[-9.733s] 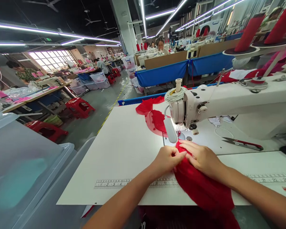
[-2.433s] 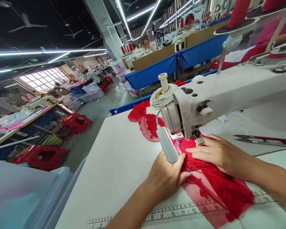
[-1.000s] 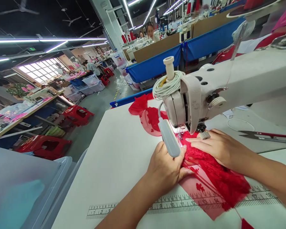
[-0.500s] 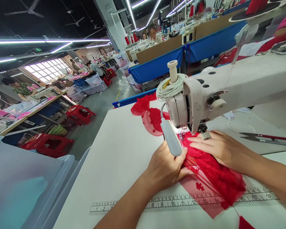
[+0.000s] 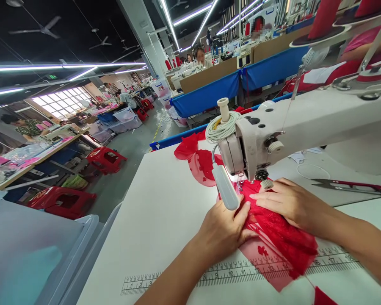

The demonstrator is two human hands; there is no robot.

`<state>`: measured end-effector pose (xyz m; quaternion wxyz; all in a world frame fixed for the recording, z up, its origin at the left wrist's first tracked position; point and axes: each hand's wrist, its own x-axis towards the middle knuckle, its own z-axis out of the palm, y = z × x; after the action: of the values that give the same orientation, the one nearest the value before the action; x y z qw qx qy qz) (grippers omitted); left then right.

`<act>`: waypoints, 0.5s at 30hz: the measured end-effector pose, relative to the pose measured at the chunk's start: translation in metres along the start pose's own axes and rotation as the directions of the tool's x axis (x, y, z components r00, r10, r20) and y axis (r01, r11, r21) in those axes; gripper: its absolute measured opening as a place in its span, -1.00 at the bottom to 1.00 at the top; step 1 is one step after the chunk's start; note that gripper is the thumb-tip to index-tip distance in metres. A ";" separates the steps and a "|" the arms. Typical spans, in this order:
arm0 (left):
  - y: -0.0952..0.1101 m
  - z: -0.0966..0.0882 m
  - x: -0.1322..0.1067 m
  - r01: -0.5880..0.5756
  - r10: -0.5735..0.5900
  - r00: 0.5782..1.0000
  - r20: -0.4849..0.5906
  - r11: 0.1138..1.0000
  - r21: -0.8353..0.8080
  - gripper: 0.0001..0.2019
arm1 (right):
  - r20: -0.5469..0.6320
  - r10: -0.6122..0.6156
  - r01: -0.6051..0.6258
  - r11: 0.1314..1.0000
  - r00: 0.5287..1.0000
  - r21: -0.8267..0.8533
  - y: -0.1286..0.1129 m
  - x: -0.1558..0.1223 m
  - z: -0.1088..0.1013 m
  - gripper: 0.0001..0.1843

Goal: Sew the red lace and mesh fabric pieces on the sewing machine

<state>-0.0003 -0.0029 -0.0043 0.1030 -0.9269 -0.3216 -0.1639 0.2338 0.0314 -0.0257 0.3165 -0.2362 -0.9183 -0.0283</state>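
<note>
Red lace and mesh fabric [image 5: 282,228] lies under the needle and presser foot [image 5: 239,185] of a white sewing machine [image 5: 307,120]. My left hand [image 5: 224,228] grips the fabric's left edge just in front of the foot, thumb towards me and fingers partly hidden behind a grey lamp [image 5: 226,187]. On the fabric's right side my right hand [image 5: 292,203] lies flat, fingers stretched towards the needle. The fabric's near end spreads across a printed ruler scale [image 5: 231,273] on the white table. Behind the foot rests more red sheer fabric [image 5: 203,165].
Thread snips [image 5: 352,186] lie right of my right hand. Red thread cones [image 5: 325,19] stand above the machine. At left are a translucent plastic bin [image 5: 34,245] and red stools [image 5: 63,202]. Other people sit at machines farther back. A red scrap [image 5: 322,296] lies at the near edge.
The view has shifted slightly, showing more of the thread cones and snips. Both hands stay on the red fabric in nearly the same places by the needle.
</note>
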 end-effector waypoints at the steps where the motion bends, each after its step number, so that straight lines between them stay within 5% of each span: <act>1: 0.000 0.000 0.000 -0.005 0.005 1.000 0.001 1.000 0.007 -0.36 | 0.001 0.000 0.000 1.000 1.000 0.002 0.000 -0.001 0.001 -0.45; 9: 0.007 -0.016 0.000 -0.038 0.038 0.999 0.000 0.998 -0.045 -0.26 | 0.101 0.073 -0.077 0.996 0.992 0.040 0.003 -0.003 -0.007 -0.51; 13: 0.023 -0.019 0.002 -0.110 0.110 0.994 -0.008 0.994 -0.007 -0.67 | 0.113 0.077 -0.074 0.997 0.991 -0.031 0.000 -0.002 -0.015 -0.59; 15: 0.029 -0.017 0.004 -0.145 0.147 0.988 -0.048 0.989 0.042 -0.67 | 0.110 0.074 -0.063 0.993 0.991 -0.096 -0.005 -0.001 -0.019 -0.61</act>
<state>0.0164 -0.0284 0.0106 0.1406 -0.9413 -0.2531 -0.1734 0.2433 0.0230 -0.0106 0.2532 -0.2831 -0.9239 -0.0462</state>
